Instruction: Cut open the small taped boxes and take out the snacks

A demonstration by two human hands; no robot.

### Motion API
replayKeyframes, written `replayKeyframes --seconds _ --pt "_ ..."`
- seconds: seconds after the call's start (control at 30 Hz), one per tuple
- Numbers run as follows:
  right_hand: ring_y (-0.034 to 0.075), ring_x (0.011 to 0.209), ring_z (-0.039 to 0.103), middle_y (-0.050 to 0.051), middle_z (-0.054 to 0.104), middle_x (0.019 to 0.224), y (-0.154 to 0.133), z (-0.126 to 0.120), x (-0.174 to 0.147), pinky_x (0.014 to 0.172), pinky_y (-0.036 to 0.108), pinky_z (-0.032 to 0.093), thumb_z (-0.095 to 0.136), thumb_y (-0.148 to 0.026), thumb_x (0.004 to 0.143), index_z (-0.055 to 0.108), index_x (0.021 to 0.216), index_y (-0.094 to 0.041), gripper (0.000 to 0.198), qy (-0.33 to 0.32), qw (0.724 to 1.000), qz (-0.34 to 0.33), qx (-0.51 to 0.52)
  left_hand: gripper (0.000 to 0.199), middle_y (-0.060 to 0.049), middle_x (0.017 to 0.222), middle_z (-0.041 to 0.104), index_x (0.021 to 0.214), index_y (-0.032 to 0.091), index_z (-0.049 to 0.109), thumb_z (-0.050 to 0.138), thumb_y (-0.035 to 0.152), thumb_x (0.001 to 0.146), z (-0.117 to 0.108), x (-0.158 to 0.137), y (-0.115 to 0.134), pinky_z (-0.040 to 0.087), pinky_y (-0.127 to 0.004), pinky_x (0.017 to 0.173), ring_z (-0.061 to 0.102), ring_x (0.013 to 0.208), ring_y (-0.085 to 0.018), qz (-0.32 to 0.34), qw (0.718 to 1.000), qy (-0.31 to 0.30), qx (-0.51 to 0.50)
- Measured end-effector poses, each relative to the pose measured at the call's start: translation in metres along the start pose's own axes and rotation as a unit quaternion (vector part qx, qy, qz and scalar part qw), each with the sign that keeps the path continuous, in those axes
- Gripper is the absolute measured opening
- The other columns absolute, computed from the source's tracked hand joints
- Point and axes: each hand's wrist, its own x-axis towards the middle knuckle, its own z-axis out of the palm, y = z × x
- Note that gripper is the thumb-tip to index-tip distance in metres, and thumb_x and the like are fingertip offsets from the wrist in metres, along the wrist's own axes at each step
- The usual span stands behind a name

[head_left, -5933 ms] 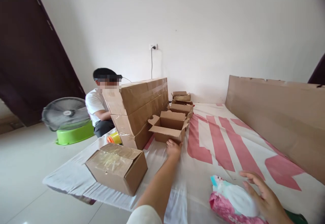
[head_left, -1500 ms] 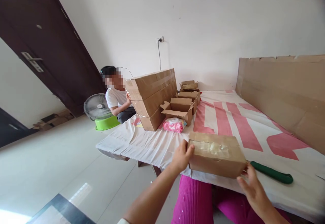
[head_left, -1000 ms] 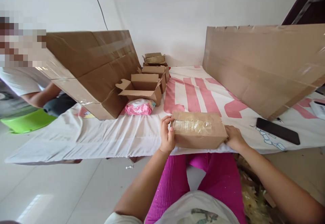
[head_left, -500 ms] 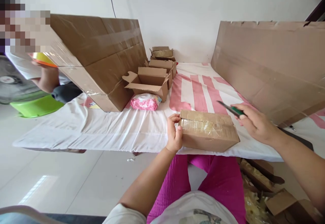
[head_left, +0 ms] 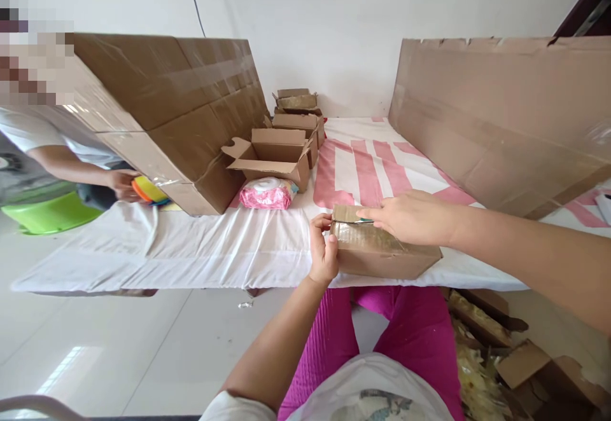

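Observation:
A taped cardboard box [head_left: 382, 259] lies at the table's front edge before me. My left hand [head_left: 324, 252] grips its left end, thumb on the near side and fingers around the far corner. My right hand [head_left: 405, 216] is closed on a green-handled knife [head_left: 365, 220], mostly hidden under the fingers. The blade meets the seam on top of the box, toward its left end. Clear tape covers part of the top. Behind the box on the left sits a pink pack of wipes [head_left: 268, 193].
Open cardboard boxes [head_left: 279, 154] line up behind the wipes. A tall cardboard stack [head_left: 200, 122] stands left, a large cardboard panel [head_left: 496, 116] right. Discarded boxes [head_left: 525, 364] lie on the floor at right. A co-worker's hand [head_left: 123, 184] holds colourful round items at left.
My right hand has moved left and brought the knife from the air down onto the box's top seam. My left hand keeps its grip. The co-worker's hand has come lower, to the table.

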Motion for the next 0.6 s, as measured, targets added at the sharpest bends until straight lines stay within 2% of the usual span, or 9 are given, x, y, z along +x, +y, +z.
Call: replayKeyframes --seconds 0.3,0.47,0.6 --pt "0.024 0.068 0.065 0.006 0.072 0.084 0.016 -0.005 -0.043 0.055 0.030 0.029 0.047 -0.028 0.095 0.059 0.131 -0.035 0.039 -0.039 0.998 0.058 0.007 0.033 -0.010 0.114 0.052 0.108 0.022 0.050 0.040 0.050 0.093 -0.001 -0.002 -0.002 0.042 -0.040 0.092 0.052 0.109 -0.024 -0.010 1.000 -0.004 0.020" --pt "0.023 0.066 0.063 0.007 0.073 0.083 0.013 -0.003 -0.041 0.058 0.032 0.031 0.045 -0.027 0.095 0.061 0.130 -0.030 0.039 -0.039 0.998 0.046 0.001 0.036 -0.010 0.114 0.052 0.110 0.021 0.053 0.040 0.050 0.093 -0.002 0.000 -0.003 0.043 -0.039 0.091 0.051 0.109 -0.025 -0.004 1.000 -0.012 0.023" --pt "0.023 0.067 0.064 0.007 0.074 0.084 0.014 0.002 -0.036 0.057 0.031 0.032 0.044 -0.029 0.094 0.059 0.132 -0.032 0.041 -0.037 0.998 0.044 0.019 0.037 -0.010 0.113 0.053 0.108 0.021 0.056 0.039 0.050 0.093 -0.002 0.002 0.000 0.042 -0.040 0.092 0.051 0.110 -0.026 0.007 0.999 -0.022 0.037"
